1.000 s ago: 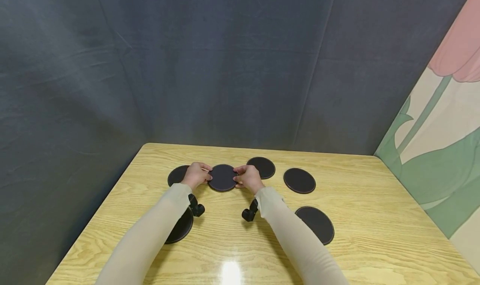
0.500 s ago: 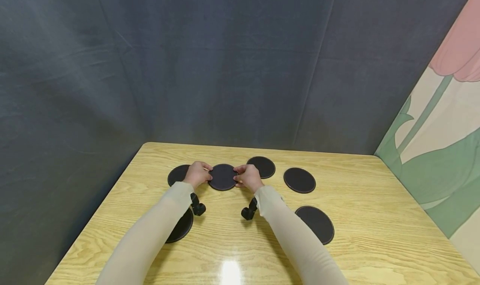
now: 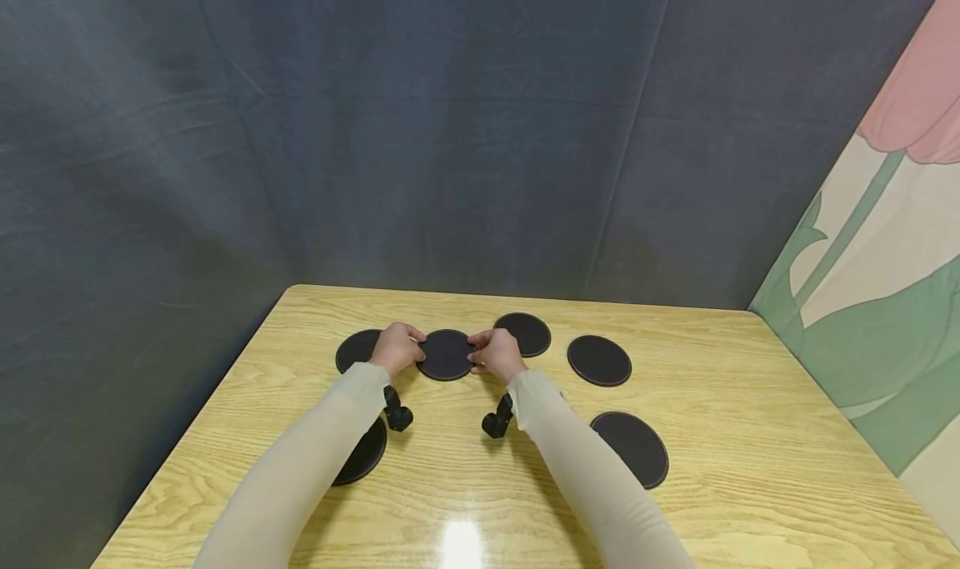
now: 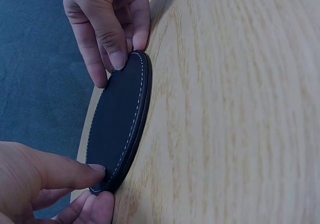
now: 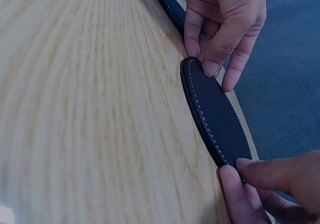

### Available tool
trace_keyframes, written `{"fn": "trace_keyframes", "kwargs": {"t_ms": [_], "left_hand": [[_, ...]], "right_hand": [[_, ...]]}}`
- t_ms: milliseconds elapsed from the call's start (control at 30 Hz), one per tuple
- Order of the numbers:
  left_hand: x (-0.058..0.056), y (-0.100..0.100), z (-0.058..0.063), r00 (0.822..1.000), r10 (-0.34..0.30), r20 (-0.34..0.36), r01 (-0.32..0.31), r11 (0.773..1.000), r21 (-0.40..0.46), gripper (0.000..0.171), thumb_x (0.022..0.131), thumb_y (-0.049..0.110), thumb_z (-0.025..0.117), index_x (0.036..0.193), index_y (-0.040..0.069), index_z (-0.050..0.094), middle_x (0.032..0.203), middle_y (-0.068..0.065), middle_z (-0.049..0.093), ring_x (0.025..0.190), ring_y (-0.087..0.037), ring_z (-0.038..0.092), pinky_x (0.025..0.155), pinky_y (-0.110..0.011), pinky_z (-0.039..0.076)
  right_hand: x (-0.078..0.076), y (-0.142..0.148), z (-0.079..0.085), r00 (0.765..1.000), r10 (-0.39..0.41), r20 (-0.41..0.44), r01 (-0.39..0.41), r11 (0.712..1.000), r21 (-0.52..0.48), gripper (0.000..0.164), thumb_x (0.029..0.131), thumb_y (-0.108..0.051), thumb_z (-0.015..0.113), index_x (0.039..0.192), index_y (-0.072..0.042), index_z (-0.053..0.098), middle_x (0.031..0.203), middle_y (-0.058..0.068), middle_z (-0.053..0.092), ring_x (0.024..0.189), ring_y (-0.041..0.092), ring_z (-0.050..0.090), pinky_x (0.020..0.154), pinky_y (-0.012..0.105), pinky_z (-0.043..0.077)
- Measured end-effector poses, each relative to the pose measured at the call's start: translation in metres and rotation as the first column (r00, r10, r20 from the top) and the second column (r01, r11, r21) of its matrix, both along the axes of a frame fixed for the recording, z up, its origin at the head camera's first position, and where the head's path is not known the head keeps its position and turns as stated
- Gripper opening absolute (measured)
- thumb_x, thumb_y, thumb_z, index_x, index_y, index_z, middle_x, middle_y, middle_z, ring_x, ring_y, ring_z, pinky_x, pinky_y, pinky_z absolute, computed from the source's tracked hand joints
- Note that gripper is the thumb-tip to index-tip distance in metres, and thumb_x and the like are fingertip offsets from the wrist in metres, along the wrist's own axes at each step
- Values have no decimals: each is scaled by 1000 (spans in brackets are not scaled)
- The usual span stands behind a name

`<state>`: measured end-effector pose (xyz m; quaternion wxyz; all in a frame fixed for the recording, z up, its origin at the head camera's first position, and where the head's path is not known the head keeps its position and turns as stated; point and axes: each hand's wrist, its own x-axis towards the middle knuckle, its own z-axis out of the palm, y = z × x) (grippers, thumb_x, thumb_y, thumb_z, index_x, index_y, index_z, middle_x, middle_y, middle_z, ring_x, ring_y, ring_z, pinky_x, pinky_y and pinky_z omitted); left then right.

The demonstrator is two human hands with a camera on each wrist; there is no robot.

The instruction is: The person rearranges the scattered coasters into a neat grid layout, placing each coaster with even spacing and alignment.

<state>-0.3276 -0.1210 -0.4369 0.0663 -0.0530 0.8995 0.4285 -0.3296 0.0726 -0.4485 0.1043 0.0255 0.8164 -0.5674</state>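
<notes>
A round black coaster with pale stitching lies flat near the back middle of the table. In the left wrist view the coaster's edge shows two layers, perhaps two coasters stacked. My left hand pinches its left rim, thumb on top and fingers at the side. On the opposite rim my right hand does the same, its thumb and fingertips close in the right wrist view. Another coaster is partly hidden behind the left hand, and one more coaster lies just behind the right hand.
Further black coasters lie apart on the wooden table: a right-hand coaster, a front-right coaster and a front-left coaster, both front ones partly under the sleeves. A dark curtain hangs behind the table's back edge.
Both hands keep their grip on the middle coaster, which stays in place. The left wrist has shifted very slightly to the right.
</notes>
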Motion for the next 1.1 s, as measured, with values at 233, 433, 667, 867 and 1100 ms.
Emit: {"fn": "trace_keyframes", "kwargs": {"t_ms": [233, 433, 667, 867, 1100], "left_hand": [[-3, -1, -1, 1000, -7, 13, 7, 1000, -5, 31, 79, -5, 73, 109, 4, 71, 105, -16, 69, 67, -17, 63, 56, -24, 51], [-1, -1, 0, 1000, -15, 11, 15, 1000, -3, 31, 79, -4, 72, 109, 3, 71, 103, -15, 69, 67, -17, 63, 56, -23, 50], [-1, -1, -1, 1000, -17, -4, 17, 1000, 4, 30, 78, -6, 72, 108, 1, 71, 102, -16, 68, 66, -16, 61, 55, -23, 50], [0, 1, -1, 1000, -10, -10, 10, 1000, -7, 31, 79, -6, 71, 109, 1, 71, 102, -16, 69, 65, -15, 59, 54, -22, 49], [1, 2, 0, 1000, -9, -16, 9, 1000, -7, 32, 79, -6, 71, 110, 1, 70, 103, -17, 69, 61, -14, 57, 52, -21, 47]], "right_hand": [[0, -1, 1, 1000, -6, 8, 6, 1000, 5, 36, 83, 12, 67, 117, 0, 69, 115, 18, 59, 78, 17, 67, 60, 24, 59], [-2, 0, 0, 1000, -9, 18, 9, 1000, 0, 35, 83, 12, 67, 116, 1, 69, 111, 18, 57, 75, 16, 66, 60, 24, 59], [0, 1, 1, 1000, -1, 18, 1, 1000, 2, 33, 84, 12, 66, 115, 1, 69, 111, 18, 58, 76, 17, 67, 60, 25, 59], [0, 2, 0, 1000, 1, 14, -1, 1000, -4, 33, 83, 12, 67, 115, 1, 69, 109, 18, 58, 76, 17, 68, 61, 24, 60], [0, 1, 0, 1000, 5, 9, -5, 1000, -5, 34, 84, 11, 66, 116, 1, 68, 111, 18, 57, 82, 20, 69, 62, 25, 60]]}}
